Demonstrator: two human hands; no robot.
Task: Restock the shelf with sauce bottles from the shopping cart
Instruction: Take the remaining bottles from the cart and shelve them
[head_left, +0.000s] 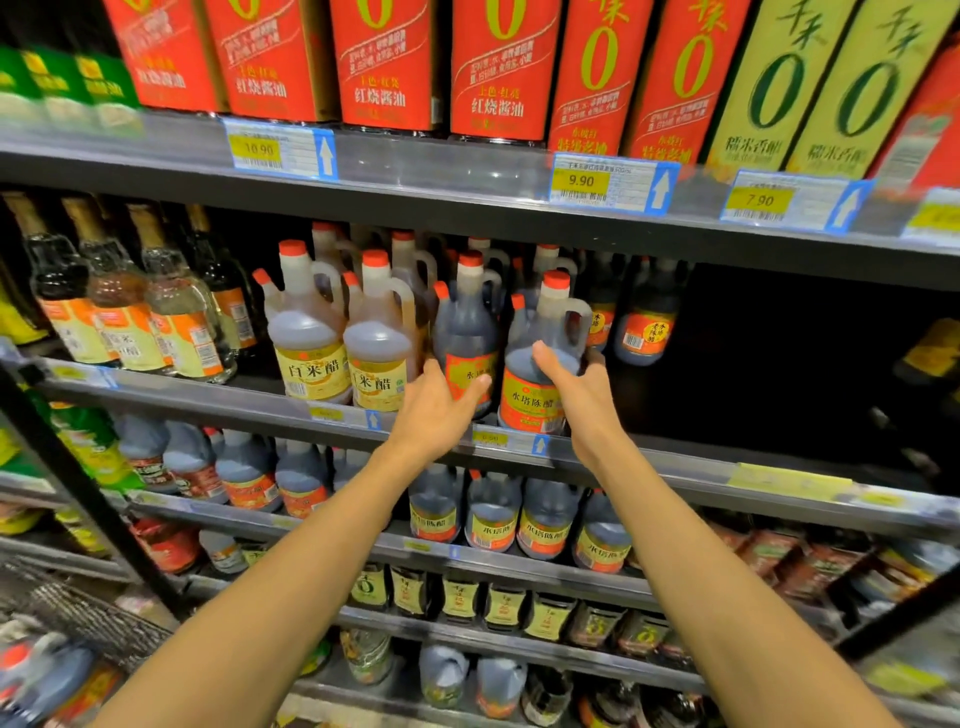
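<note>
Right hand (574, 387) wraps the lower body of a dark-brown plastic vinegar jug with a red cap, loop handle and orange-yellow label (540, 364); thumb lies across the front at the shoulder, other fingers go round the far side, mostly hidden. The jug stands upright at the front edge of the grey metal middle shelf (675, 467), long axis vertical, cap at 12 o'clock, label facing the camera, handle turned toward 3 o'clock.

Left hand (441, 405) is spread, fingers fairly straight, tips touching the label of the neighbouring dark jug with a red cap (467, 343), which stands just beside the held one at its 9 o'clock. It holds nothing.

Key relation: the held jug sits directly at 12 o'clock from the right wrist, so the right hand is the nearer and already on it; the left hand is beside it at 9 o'clock. Empty dark shelf space opens at 3 o'clock of the held jug, more dark jugs stand behind it at 12 o'clock.

Judgement: the jug looks placed or nearly so; the next move likely a small push back or a slide to line it up with its neighbour, keeping it upright. The wire shopping cart (78, 608) is at 7 o'clock, low left, with blurred bottles (41, 675) in it.
</note>
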